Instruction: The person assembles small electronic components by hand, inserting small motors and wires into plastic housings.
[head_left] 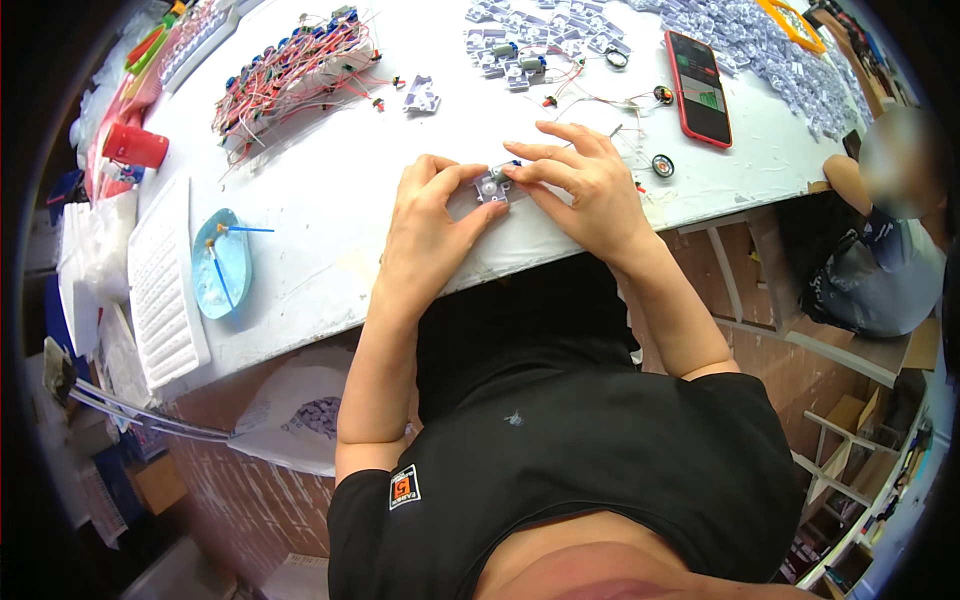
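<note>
Black cloth of the wearer's T-shirt [620,440] fills the lower middle, and beyond it both hands meet above the front of the white worktop [330,230]. Between them sits a small grey plastic part [490,190] bearing a metal cylinder [503,172]. The left hand [425,225] is nearly closed, thumb and index finger pinching the part from its left side. The right hand [590,185] is half open, a fingertip at the cylinder and other fingers spread; whether it grips, I cannot tell. Off to the left, a light-blue dish [241,260] holds two brushes beside a white ridged tray [165,290]. Right of the hands lies a round black disc [662,166]. Farther back come a red-cased phone [700,90], a lone plastic piece [421,96], a red-wired bundle [300,70] and heaped grey pieces [740,40].
</note>
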